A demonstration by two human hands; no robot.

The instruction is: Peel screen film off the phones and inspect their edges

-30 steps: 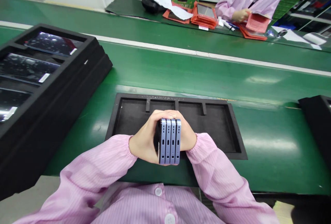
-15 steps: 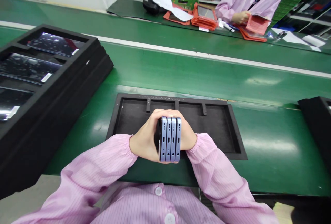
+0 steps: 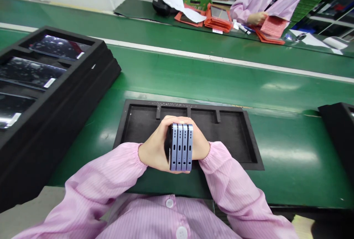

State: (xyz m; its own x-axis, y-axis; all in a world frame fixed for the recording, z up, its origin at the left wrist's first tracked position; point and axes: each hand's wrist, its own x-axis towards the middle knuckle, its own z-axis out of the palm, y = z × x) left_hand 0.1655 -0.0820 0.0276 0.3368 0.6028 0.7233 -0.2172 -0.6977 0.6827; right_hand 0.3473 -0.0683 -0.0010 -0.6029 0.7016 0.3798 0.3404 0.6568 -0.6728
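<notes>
Several blue-edged phones (image 3: 181,147) are pressed together side by side, their port ends facing up towards the camera. My left hand (image 3: 156,147) wraps round the stack from the left, and my right hand (image 3: 200,145) closes round it from the right. Fingertips show along the stack's upper and lower edges; most fingers are hidden behind it. Beneath and beyond my hands lies a shallow black foam tray (image 3: 256,158) with short dividers along its far side and no phones in its visible part.
On the left, stacked black foam trays (image 3: 91,80) hold phones (image 3: 59,46) in slots. Another black tray (image 3: 339,128) stands at the right edge. Across the green table (image 3: 210,80), a person's hand (image 3: 257,18) holds a red pouch (image 3: 273,26), near piled red pouches (image 3: 218,21).
The phone stack has shifted very slightly up and left in my hands' hold. The person opposite has moved slightly left.
</notes>
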